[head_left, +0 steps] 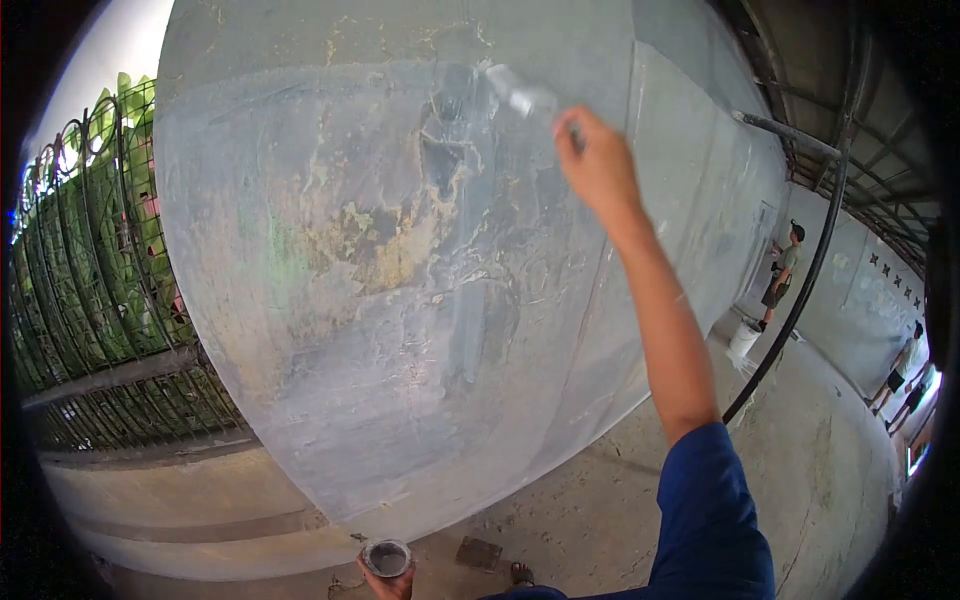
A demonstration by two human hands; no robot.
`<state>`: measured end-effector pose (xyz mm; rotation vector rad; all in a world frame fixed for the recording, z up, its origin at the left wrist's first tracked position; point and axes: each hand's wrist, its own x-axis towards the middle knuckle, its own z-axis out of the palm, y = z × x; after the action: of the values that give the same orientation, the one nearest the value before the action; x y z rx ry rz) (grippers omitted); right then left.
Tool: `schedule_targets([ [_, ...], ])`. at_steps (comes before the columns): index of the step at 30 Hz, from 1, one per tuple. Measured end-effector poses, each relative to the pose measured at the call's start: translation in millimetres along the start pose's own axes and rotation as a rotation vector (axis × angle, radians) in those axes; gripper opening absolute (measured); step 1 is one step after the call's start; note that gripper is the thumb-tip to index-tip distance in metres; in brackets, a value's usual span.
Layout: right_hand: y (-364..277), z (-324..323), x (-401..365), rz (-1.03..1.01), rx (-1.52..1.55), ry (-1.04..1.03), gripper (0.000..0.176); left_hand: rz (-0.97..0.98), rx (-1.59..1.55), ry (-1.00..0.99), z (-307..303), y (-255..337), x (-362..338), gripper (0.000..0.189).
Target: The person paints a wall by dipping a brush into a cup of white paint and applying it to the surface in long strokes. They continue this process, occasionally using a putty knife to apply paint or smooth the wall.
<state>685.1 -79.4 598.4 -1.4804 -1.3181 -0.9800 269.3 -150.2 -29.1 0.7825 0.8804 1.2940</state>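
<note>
My right hand (pixel 598 160) is raised high, its fingers closed around the handle of a paintbrush (pixel 518 92). The brush is smeared by motion, and its pale bristle end is at the wall (pixel 560 300). Grey-blue paint covers much of this wall, with peeling, yellowish and greenish patches left of centre. Low in the view, my left hand (pixel 402 584) grips a small round cup (pixel 388 558) from below. Greyish paint appears to coat its inside and rim.
A metal fence (pixel 90 260) with plants behind it stands at the left. A brown block (pixel 479 553) lies on the floor near my foot. A dark pole (pixel 815 270) runs down the right side. Beyond it are a white bucket (pixel 744 338), a person (pixel 782 270) at the wall, and farther people (pixel 905 365).
</note>
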Motion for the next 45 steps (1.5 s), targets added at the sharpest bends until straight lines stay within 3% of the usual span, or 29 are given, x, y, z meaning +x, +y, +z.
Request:
schedule_targets([
  [2, 18, 25, -46, -0.067, 0.017, -0.068, 0.017, 0.164, 0.15, -0.006, -8, -7, 5, 0.081],
  [3, 20, 30, -73, -0.112, 0.025, -0.062, 0.015, 0.166, 0.146, -0.009, -7, -3, 5, 0.081],
  [5, 13, 21, -123, -0.036, -0.021, -0.234, 0.012, 0.055, -0.005, 0.017, -3, 9, 0, 0.083],
  [7, 13, 14, -160, 0.049, -0.016, -0.45, 0.012, 0.078, 0.015, 0.032, -7, 8, 0, 0.084],
  [8, 12, 8, -163, 0.046, -0.017, -0.458, 0.012, 0.104, 0.044, 0.041, -13, 7, 1, 0.086],
  [10, 9, -7, -166, 0.12, -0.119, -0.918, 0.012, 0.15, 0.074, 0.038, -24, -6, 7, 0.09],
  [13, 47, 1, -137, -0.059, -0.066, -0.96, 0.013, 0.029, -0.089, 0.014, -22, 8, 3, 0.089],
  [14, 53, 3, -120, -0.168, 0.002, -0.953, 0.015, 0.058, -0.001, -0.001, -22, 13, 2, 0.088],
  [16, 38, -4, -71, -0.155, -0.12, -0.777, 0.013, 0.092, 0.084, -0.02, -23, 10, 7, 0.087],
  [18, 33, -15, -14, -0.203, -0.166, -0.6, 0.014, 0.574, 0.534, -0.051, -30, -1, 13, 0.083],
  [19, 16, -31, 9, -0.135, -0.205, -0.523, 0.016, 0.581, 0.536, -0.047, -26, 7, 11, 0.083],
  [20, 5, -43, 29, -0.069, -0.242, -0.446, 0.018, 0.325, 0.265, -0.01, -16, 22, 3, 0.084],
  [21, 13, -46, 50, -0.135, -0.218, -0.309, 0.018, 0.067, -0.008, 0.024, -10, 30, 0, 0.084],
  [22, 22, -50, 64, -0.197, -0.196, -0.174, 0.02, 0.071, -0.008, 0.027, -11, 27, 1, 0.084],
  [23, 18, -54, 71, -0.198, -0.195, -0.173, 0.02, 0.096, -0.038, 0.039, -11, 25, 0, 0.083],
  [25, 12, -65, 81, -0.108, -0.231, 0.051, 0.019, 0.119, -0.069, 0.051, -13, 19, -2, 0.083],
  [28, 32, -40, 70, -0.139, -0.121, 0.121, 0.018, 0.12, 0.016, 0.043, -16, 19, -7, 0.082],
  [30, 29, -20, 36, -0.039, -0.144, -0.051, 0.019, 0.585, 0.485, -0.001, -29, -2, -1, 0.081],
  [31, 37, -5, 11, -0.038, -0.118, -0.114, 0.018, 0.579, 0.485, -0.003, -18, 9, -10, 0.081],
  [33, 36, 1, -37, -0.025, -0.099, -0.232, 0.017, 0.306, 0.254, 0.054, 14, 52, -32, 0.081],
  [34, 31, -1, -60, -0.015, -0.109, -0.292, 0.017, 0.305, 0.251, 0.059, 9, 48, -29, 0.081],
  [36, 27, -18, -95, 0.049, -0.103, -0.533, 0.016, 0.115, -0.068, 0.086, -6, 34, -18, 0.08],
  [39, 48, -18, -123, 0.042, -0.1, -0.723, 0.017, 0.132, -0.021, 0.094, -19, 22, -9, 0.079],
  [40, 62, -15, -129, -0.019, -0.071, -0.871, 0.018, 0.13, -0.017, 0.087, -23, 16, -4, 0.079],
  [41, 67, -16, -131, -0.08, -0.04, -1.017, 0.018, 0.394, 0.226, 0.067, -22, 14, 3, 0.079],
  [42, 71, -18, -129, -0.069, -0.041, -1.013, 0.018, 0.658, 0.468, 0.044, -23, 12, 6, 0.078],
  [43, 75, -16, -118, -0.038, -0.063, -1.131, 0.019, 0.661, 0.471, 0.036, -26, 12, 7, 0.078],
  [45, 83, -13, -87, -0.004, -0.082, -1.244, 0.02, 0.135, 0.12, 0.088, -17, 25, 1, 0.077],
])
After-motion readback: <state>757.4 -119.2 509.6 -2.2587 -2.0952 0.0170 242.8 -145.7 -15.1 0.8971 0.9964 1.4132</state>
